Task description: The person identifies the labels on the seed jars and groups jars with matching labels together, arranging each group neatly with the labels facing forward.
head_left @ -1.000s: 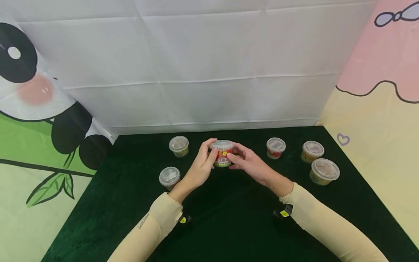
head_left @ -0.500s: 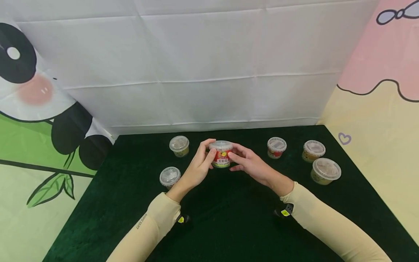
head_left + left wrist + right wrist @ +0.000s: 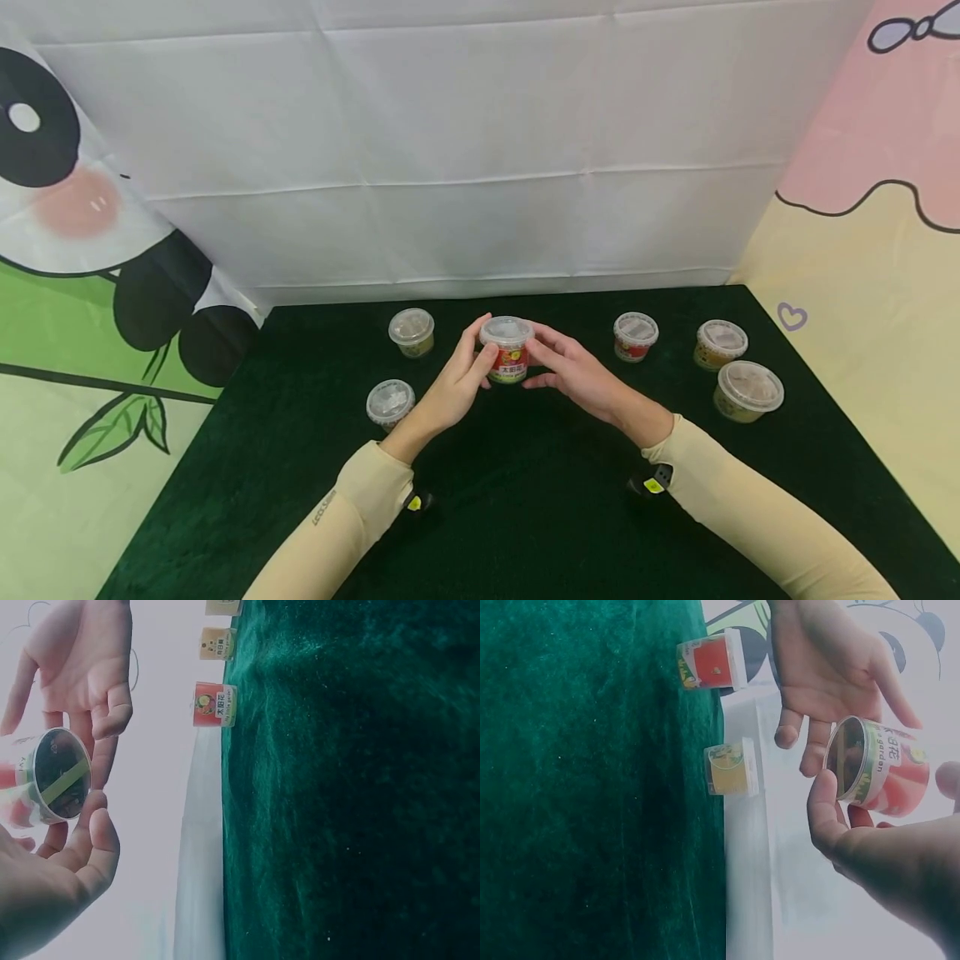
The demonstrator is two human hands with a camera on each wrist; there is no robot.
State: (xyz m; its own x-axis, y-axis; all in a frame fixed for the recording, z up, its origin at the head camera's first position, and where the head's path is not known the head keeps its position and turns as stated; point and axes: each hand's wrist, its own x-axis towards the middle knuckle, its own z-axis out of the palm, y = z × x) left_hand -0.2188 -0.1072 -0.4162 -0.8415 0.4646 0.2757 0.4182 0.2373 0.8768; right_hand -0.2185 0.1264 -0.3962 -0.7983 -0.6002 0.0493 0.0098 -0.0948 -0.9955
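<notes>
Left hand (image 3: 451, 387), right hand (image 3: 583, 380) pinch red-labelled cup (image 3: 509, 363) short of far edge of worktop (image 3: 517, 500); lid (image 3: 507, 330) tips viewward more than before.

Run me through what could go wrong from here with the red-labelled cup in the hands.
It could slip: the left hand and right hand hold the red-labelled cup by its sides, raised off the table.

A tighter squeeze might tilt it or loosen its lid.

The left wrist partly hides the front-left cup in the head view, so lowering that arm might knock it.
</notes>
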